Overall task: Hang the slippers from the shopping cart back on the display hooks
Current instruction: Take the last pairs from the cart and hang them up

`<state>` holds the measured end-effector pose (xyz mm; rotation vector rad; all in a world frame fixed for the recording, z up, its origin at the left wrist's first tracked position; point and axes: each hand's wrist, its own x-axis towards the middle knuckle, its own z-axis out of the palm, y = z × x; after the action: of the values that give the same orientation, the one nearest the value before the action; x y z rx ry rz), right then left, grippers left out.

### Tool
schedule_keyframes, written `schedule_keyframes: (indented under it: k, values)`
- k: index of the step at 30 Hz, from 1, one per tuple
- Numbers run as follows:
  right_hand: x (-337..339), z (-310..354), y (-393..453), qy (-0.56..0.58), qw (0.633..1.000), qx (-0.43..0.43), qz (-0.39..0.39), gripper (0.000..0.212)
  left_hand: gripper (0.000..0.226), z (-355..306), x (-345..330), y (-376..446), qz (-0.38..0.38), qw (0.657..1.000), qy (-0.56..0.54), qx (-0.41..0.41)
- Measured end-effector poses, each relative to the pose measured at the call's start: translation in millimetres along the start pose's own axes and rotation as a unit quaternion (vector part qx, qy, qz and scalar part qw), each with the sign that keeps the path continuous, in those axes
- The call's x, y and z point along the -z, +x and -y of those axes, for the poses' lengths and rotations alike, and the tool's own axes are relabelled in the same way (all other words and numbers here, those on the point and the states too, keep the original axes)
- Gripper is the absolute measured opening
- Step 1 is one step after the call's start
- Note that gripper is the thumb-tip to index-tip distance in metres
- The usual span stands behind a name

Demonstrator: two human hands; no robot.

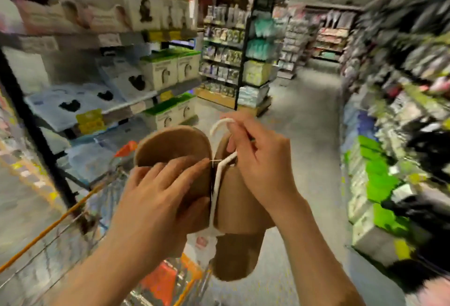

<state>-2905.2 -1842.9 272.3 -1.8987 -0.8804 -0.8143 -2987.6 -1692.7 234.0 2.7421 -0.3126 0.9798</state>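
Note:
A pair of tan slippers [170,145] hangs on a white plastic hanger [220,167] in front of me, above the shopping cart [80,215]. My left hand [160,191] grips the left slipper from the side. My right hand [260,162] pinches the hanger's neck just under its curved hook [219,124], resting on the right slipper [238,208]. A white tag [203,242] dangles at the hanger's lower end. The blurred display rack [401,86] on the right carries hanging goods; its hooks cannot be made out.
The wire cart with orange trim stands at lower left, an orange seat flap [160,279] below the slippers. Shelves of boxed goods [155,72] line the left. An end shelf [243,62] stands ahead in the aisle. Grey floor [309,116] runs between the racks.

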Motion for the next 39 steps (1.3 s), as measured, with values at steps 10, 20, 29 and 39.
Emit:
schedule_keyframes:
  k: [10, 20, 29, 39]
  values:
    - [236, -71, -79, -0.236, 0.937, -0.197, -0.163, 0.029, 0.037, -216, -110, 93, 0.040, 0.946, -0.241, -0.215]
    - [347, -50, -165, -0.421, 0.803, -0.290, -0.306, 0.012, 0.028, -372, -159, 119, 0.109, 0.800, -0.432, -0.402]
    - [340, -8, -233, -0.549, 0.605, -0.402, -0.414, 0.024, 0.029, -437, -176, 88, 0.215, 0.615, -0.498, -0.572]
    - [262, 45, -354, -0.554, 0.444, -0.510, -0.487, 0.020, 0.047, -460, -207, -40, 0.422, 0.407, -0.430, -0.687]
